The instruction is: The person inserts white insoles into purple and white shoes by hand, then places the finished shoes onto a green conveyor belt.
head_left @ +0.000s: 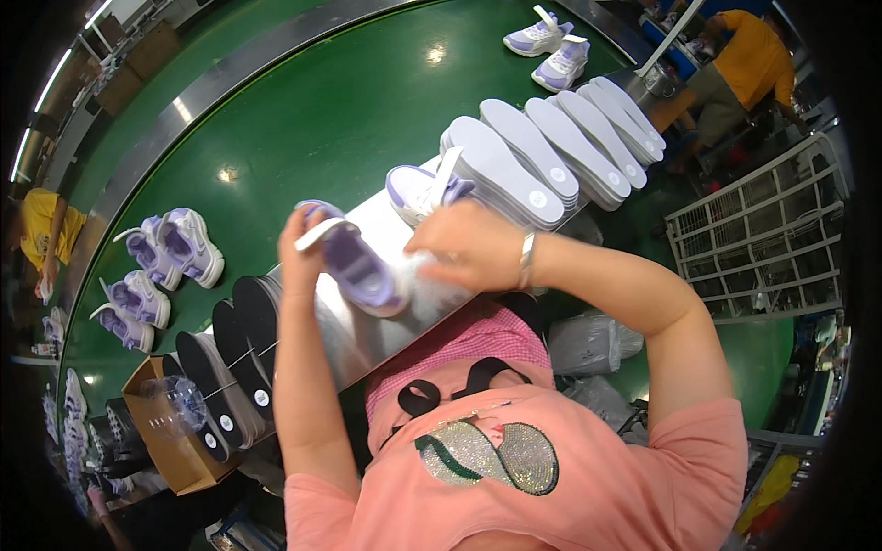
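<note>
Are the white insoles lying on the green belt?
No. The white insoles lie fanned on the metal table, beside the green belt.

Well to the left of and below our left-hand fingers point(296, 241) we see an open brown cardboard box point(175, 450), a clear plastic bottle point(184, 401) lying in it. Small round white labels point(263, 398) mark the black insoles point(243, 354) beside it. Similar round labels point(538, 198) sit on the white insoles point(514, 170), just above our right-hand fingers point(439, 237).
</note>
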